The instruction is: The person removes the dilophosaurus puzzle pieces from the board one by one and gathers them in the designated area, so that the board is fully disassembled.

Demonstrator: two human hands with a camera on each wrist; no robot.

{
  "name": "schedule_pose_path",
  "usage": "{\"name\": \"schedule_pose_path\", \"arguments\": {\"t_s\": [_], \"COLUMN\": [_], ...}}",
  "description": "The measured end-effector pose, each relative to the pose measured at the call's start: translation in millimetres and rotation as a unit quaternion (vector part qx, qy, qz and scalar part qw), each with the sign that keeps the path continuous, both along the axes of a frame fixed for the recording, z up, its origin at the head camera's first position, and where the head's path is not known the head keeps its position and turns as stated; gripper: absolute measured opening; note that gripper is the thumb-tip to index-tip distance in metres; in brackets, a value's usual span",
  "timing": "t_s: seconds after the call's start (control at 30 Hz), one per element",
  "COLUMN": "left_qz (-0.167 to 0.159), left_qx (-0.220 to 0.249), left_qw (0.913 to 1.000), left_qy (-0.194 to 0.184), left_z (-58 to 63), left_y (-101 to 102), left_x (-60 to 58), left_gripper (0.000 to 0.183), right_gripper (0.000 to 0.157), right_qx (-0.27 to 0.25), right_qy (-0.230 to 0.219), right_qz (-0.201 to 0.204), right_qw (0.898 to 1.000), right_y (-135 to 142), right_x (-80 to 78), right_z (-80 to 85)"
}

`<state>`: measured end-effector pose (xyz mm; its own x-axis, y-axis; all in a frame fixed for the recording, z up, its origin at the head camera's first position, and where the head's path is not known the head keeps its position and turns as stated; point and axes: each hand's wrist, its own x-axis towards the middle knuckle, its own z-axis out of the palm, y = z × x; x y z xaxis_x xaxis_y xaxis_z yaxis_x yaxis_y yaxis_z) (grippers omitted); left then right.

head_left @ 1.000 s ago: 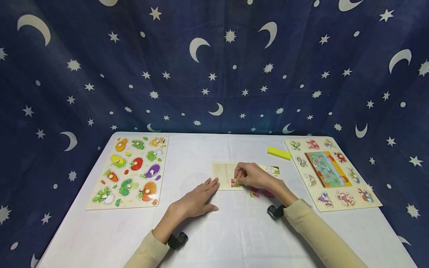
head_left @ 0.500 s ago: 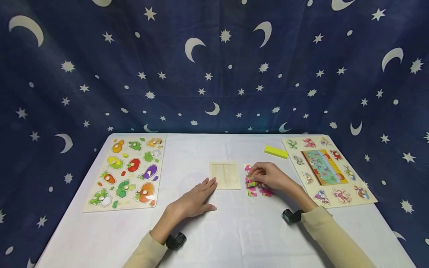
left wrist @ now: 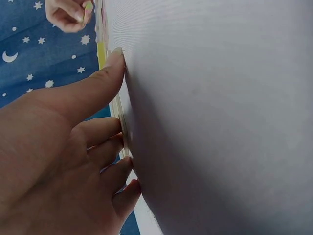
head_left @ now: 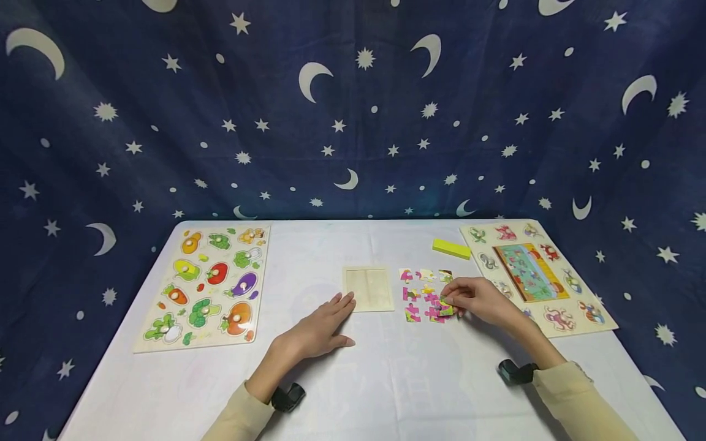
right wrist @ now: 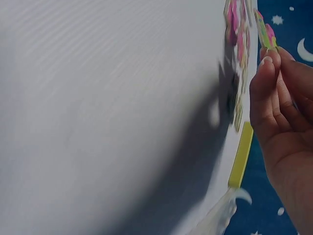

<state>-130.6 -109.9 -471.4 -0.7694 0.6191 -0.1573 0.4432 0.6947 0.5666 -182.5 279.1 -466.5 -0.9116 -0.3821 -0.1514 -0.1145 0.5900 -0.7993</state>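
Observation:
A shallow square wooden puzzle frame [head_left: 368,290] lies bare on the white table. My left hand [head_left: 322,327] rests flat beside it, fingertips touching its left edge; the left wrist view shows those fingers [left wrist: 105,147] extended against the wood. To the frame's right lie several pink, green and white jigsaw pieces [head_left: 412,313] in loose rows. Above the right side of these, my right hand [head_left: 485,300] pinches one green-and-pink jigsaw piece [head_left: 445,307] between thumb and fingers. The right wrist view shows this piece held up off the table, at the fingertips [right wrist: 266,63].
A vegetable peg-puzzle board [head_left: 206,288] lies at the left. At the right is a sea-animal board [head_left: 576,306] with a picture panel in it. A yellow block [head_left: 451,248] sits behind the jigsaw pieces. A starry blue curtain [head_left: 353,110] hangs behind the table.
My right hand has moved right from over the wooden frame to the jigsaw pieces, carrying the pinched piece along and uncovering the frame. The left hand stays at the frame's edge.

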Motion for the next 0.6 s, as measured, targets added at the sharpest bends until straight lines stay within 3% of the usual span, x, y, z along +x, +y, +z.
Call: {"name": "schedule_pose_path", "arguments": {"t_s": [0.17,0.6], "left_qz": [0.0,0.002], "left_qx": [-0.001,0.002], "left_qw": [1.0,1.0], "left_qy": [0.0,0.008], "left_z": [0.6,-0.2], "left_y": [-2,-7], "left_x": [0.1,-0.3], "left_gripper": [0.076,0.076], "right_gripper": [0.014,0.011], "right_qx": [0.033,0.072], "right_qy": [-0.007,0.02], "right_qz": [-0.028,-0.025], "right_qw": [0.999,0.997], "right_y": [13,12], "right_x": [4.7,6.2], "right_z": [-1.8,-7.7]}}
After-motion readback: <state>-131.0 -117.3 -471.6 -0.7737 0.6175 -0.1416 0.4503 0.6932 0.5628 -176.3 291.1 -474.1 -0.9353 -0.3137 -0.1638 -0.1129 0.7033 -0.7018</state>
